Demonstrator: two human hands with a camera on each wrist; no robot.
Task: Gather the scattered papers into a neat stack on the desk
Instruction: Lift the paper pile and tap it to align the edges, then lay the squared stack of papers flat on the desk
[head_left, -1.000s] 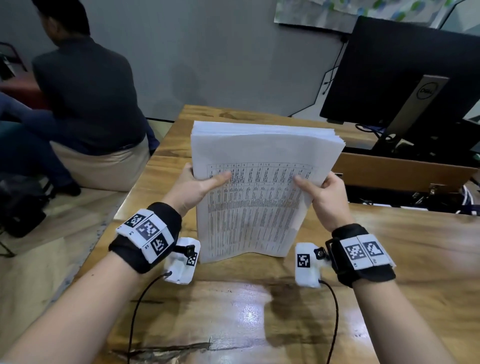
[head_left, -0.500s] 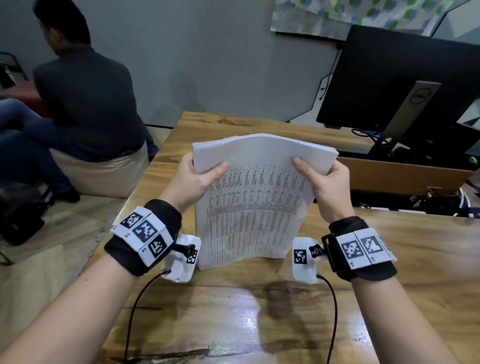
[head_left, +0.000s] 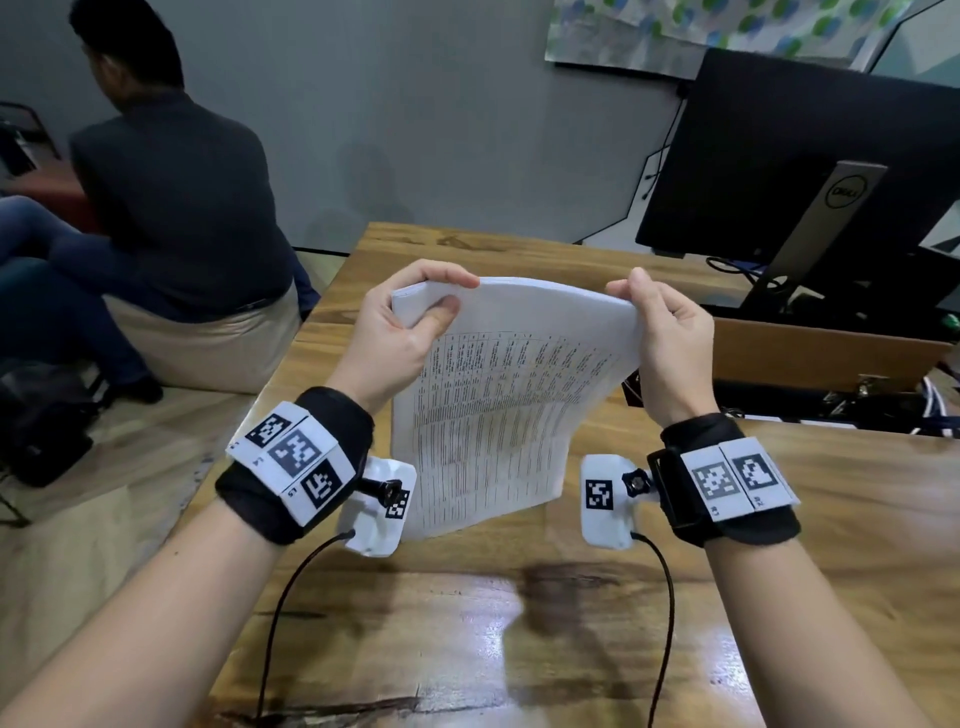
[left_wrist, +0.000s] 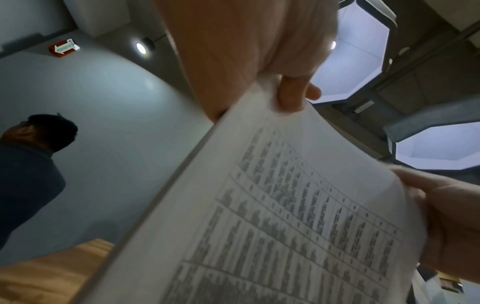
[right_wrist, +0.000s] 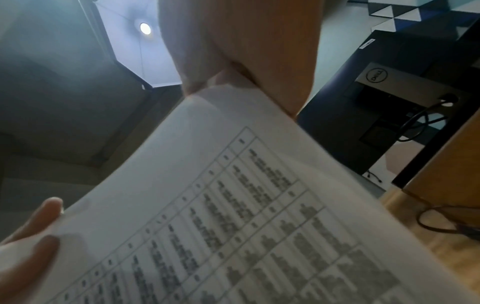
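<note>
Stack lifted and bent over at its top edge.
The left hand (head_left: 400, 332) and right hand (head_left: 670, 338), which gripped the sides of the thick white stack of printed table sheets (head_left: 498, 405) a second ago, now pinch its top corners above the glossy wooden desk (head_left: 519, 623), probably squaring it.

Head camera looks down at the desk (head_left: 519, 623); both wrist cameras look up closely, sharing the papers (head_left: 498, 395).

table text (right_wrist: 233, 236) blurred, illegible

Left hand (head_left: 400, 332), right hand (head_left: 670, 338), fingers (head_left: 447, 275) curled
</note>
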